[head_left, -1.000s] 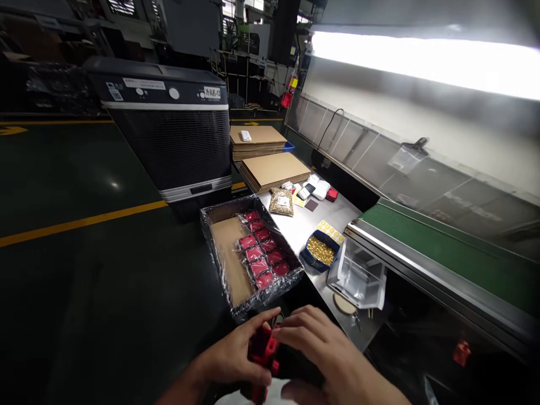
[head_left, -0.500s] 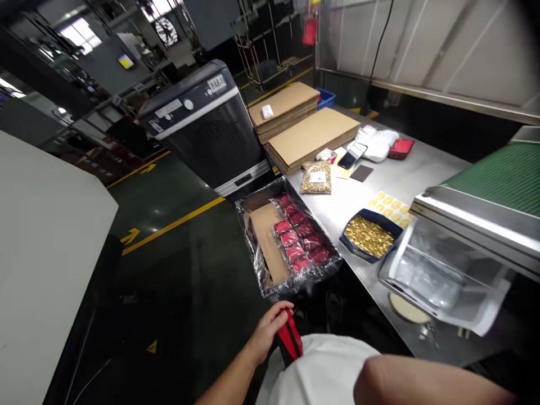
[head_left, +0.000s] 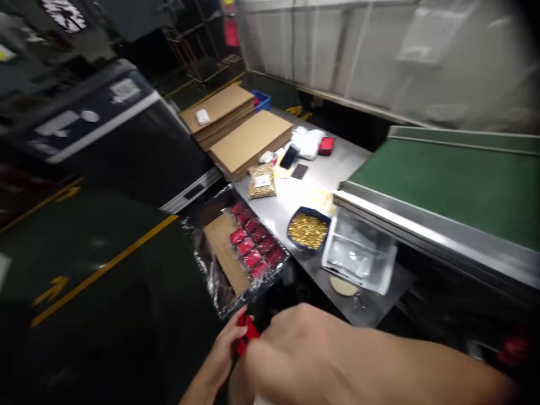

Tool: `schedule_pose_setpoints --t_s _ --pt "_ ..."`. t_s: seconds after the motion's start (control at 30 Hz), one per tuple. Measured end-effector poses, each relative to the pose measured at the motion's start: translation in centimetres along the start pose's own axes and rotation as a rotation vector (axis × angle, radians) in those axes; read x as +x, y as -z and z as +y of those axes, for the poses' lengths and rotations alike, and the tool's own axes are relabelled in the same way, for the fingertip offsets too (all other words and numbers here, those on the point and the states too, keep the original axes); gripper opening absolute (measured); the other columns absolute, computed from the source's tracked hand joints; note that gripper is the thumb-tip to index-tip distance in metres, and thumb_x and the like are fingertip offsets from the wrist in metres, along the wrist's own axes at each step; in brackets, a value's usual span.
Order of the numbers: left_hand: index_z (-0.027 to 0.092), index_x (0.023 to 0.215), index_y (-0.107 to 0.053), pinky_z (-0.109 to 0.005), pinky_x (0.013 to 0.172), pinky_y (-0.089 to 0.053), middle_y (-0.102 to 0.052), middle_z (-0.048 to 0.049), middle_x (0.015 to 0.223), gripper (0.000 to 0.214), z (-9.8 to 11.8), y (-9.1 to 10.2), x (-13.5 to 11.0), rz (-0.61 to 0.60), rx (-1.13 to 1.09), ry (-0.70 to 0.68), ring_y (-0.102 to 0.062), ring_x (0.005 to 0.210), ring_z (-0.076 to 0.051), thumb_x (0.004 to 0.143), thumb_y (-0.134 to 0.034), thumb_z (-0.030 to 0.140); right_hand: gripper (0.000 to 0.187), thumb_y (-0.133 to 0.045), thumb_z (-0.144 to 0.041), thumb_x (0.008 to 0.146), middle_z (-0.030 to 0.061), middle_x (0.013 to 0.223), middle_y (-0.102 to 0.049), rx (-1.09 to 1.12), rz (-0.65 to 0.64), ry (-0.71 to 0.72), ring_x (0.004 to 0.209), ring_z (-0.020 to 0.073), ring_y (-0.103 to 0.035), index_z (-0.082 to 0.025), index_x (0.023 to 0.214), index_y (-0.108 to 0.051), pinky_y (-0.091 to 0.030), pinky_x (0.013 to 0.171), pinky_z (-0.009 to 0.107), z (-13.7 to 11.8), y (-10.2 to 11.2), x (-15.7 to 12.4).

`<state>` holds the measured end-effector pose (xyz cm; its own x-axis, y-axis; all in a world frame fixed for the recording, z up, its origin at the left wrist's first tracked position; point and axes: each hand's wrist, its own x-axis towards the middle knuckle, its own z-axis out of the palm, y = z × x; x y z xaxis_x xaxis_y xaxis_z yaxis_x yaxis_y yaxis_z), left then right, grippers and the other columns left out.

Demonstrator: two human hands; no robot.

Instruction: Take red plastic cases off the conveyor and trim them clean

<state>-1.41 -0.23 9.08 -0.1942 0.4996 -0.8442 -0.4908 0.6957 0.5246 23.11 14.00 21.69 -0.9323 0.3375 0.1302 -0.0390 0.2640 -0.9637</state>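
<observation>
My left hand [head_left: 223, 351] is low in the view, fingers pinched on a small red part [head_left: 245, 333], just below a plastic-lined box [head_left: 213, 281] of several red parts [head_left: 253, 247]. My right hand [head_left: 291, 360] is a large blur close to the camera beside the red part; its fingers do not show clearly. A blue tray of brass pieces [head_left: 307, 230] sits on the steel table [head_left: 295, 197] beyond.
A clear plastic bin [head_left: 358, 253] stands by the green conveyor belt [head_left: 455, 180]. Stacked cardboard sheets [head_left: 248, 140], a bag of brass pieces [head_left: 261, 183], a phone [head_left: 289, 156] and a red case [head_left: 326, 145] lie further back. A dark cooler unit [head_left: 109, 140] stands left.
The view has swung right and down, with motion blur. My right arm has come in across the bottom toward the red part that my left hand still holds.
</observation>
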Motion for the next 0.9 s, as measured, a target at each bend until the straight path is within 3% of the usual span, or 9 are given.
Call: schedule_pose_setpoints --t_s 0.1,0.17,0.2,0.3,0.4,0.53,0.63,0.77,0.9 --pt "0.013 0.126 -0.056 -0.030 0.084 -0.050 -0.069 -0.0105 0.114 0.059 1.0 0.3 0.5 0.049 -0.022 0.047 -0.065 0.100 -0.024 0.068 -0.067 0.017 0.010 -0.061 -0.029 0.079 -0.0020 0.079 -0.065 -0.160 0.121 -0.344 0.065 0.0108 -0.053 -0.023 0.086 -0.060 -0.035 0.059 0.024 3.8 0.2 -3.3" --pt "0.013 0.116 -0.062 -0.028 0.076 -0.052 -0.071 -0.0102 0.107 0.048 1.3 0.3 0.8 0.122 -0.062 0.072 -0.068 0.088 -0.022 0.068 -0.066 0.011 0.008 -0.063 -0.027 0.075 -0.0012 0.074 -0.064 -0.225 0.373 -0.711 0.065 0.0117 -0.053 -0.020 0.074 -0.059 -0.032 0.059 0.025 9.2 -0.5 -5.5" --pt "0.013 0.112 -0.063 -0.027 0.074 -0.053 -0.072 -0.0102 0.102 0.043 1.5 0.2 1.0 0.166 -0.087 0.077 -0.069 0.084 -0.021 0.069 -0.065 0.009 0.008 -0.060 -0.027 0.078 0.0009 0.075 -0.065 -0.258 0.464 -0.811 0.068 0.0137 -0.055 -0.019 0.076 -0.060 -0.032 0.060 0.025 12.2 -0.6 -6.5" --pt "0.011 0.101 -0.066 -0.028 0.070 -0.054 -0.073 -0.0106 0.088 0.023 1.8 -0.4 1.6 0.290 -0.157 0.069 -0.069 0.075 -0.020 0.077 -0.064 0.010 0.024 -0.046 -0.033 0.088 0.0053 0.072 -0.065 -0.285 0.638 -0.957 0.068 0.0171 -0.057 -0.017 0.076 -0.060 -0.035 0.061 0.027 20.8 0.2 -8.2" --pt "0.009 0.087 -0.067 -0.029 0.068 -0.056 -0.073 -0.0104 0.079 0.008 2.3 -0.8 2.2 0.352 -0.194 0.068 -0.069 0.070 -0.020 0.081 -0.066 0.014 0.033 -0.034 -0.029 0.094 0.0090 0.085 -0.067 -0.322 0.803 -1.036 0.078 0.0188 -0.060 -0.016 0.086 -0.062 -0.039 0.068 0.028 26.3 2.2 -8.7" --pt "0.008 0.084 -0.066 -0.031 0.068 -0.057 -0.074 -0.0128 0.083 0.011 2.4 -0.7 2.3 0.322 -0.169 0.073 -0.071 0.074 -0.023 0.081 -0.070 0.018 0.025 -0.043 -0.027 0.092 0.0091 0.100 -0.065 -0.394 0.901 -1.066 0.090 0.0180 -0.059 -0.013 0.104 -0.060 -0.042 0.080 0.030 29.8 4.2 -9.6" --pt "0.009 0.092 -0.065 -0.031 0.073 -0.058 -0.074 -0.0151 0.092 0.015 2.0 -0.3 2.2 0.303 -0.177 0.073 -0.072 0.084 -0.025 0.082 -0.070 0.020 0.020 -0.056 -0.033 0.086 0.0081 0.093 -0.063 -0.452 0.875 -1.072 0.085 0.0185 -0.057 -0.014 0.090 -0.060 -0.041 0.079 0.031 31.2 4.3 -10.2" --pt "0.009 0.105 -0.062 -0.030 0.079 -0.057 -0.074 -0.0167 0.095 0.024 1.2 0.6 2.6 0.312 -0.179 0.084 -0.071 0.091 -0.026 0.087 -0.065 0.025 0.019 -0.049 -0.029 0.090 0.0084 0.092 -0.062 -0.505 0.846 -1.065 0.086 0.0186 -0.057 -0.016 0.081 -0.060 -0.039 0.080 0.030 31.9 4.0 -10.4" --pt "0.009 0.107 -0.063 -0.032 0.087 -0.055 -0.073 -0.0173 0.100 0.027 0.9 0.9 3.0 0.274 -0.138 0.065 -0.070 0.098 -0.026 0.089 -0.061 0.029 0.015 -0.056 -0.029 0.086 0.0093 0.094 -0.062 -0.518 0.847 -1.060 0.091 0.0211 -0.057 -0.015 0.085 -0.062 -0.039 0.081 0.030 31.5 4.1 -10.3"
